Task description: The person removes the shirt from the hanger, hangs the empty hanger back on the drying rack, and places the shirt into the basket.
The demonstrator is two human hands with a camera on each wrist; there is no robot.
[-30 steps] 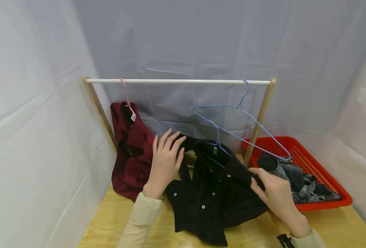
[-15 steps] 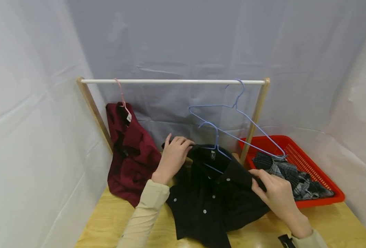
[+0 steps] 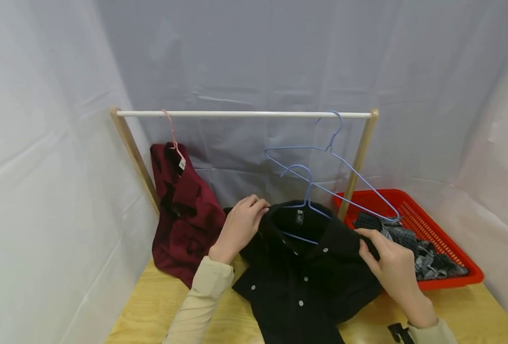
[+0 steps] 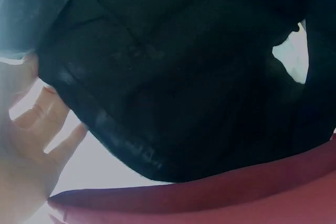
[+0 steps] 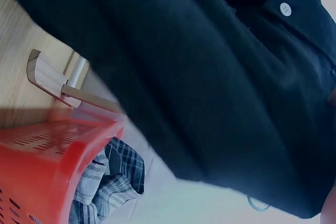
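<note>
A black button-up shirt (image 3: 310, 282) lies on the wooden table (image 3: 151, 306) with a blue wire hanger (image 3: 303, 200) inside its collar, the hook standing up. My left hand (image 3: 242, 224) grips the shirt's left shoulder by the collar. My right hand (image 3: 387, 265) grips the right shoulder. In the left wrist view, black cloth (image 4: 173, 77) fills the frame with my fingers (image 4: 37, 124) at its left edge. The right wrist view shows the black shirt (image 5: 210, 72) close up.
A white rail (image 3: 245, 114) on wooden posts spans the back. A dark red shirt (image 3: 183, 215) hangs from it on a pink hanger at the left, and a bare blue hanger (image 3: 335, 162) at the right. A red basket (image 3: 447, 234) with plaid clothes (image 3: 413, 246) stands on the right.
My left hand went from lying flat on the cloth to gripping the shirt's left shoulder. Both hands have raised the shirt's shoulders, and the hanger hook now stands higher.
</note>
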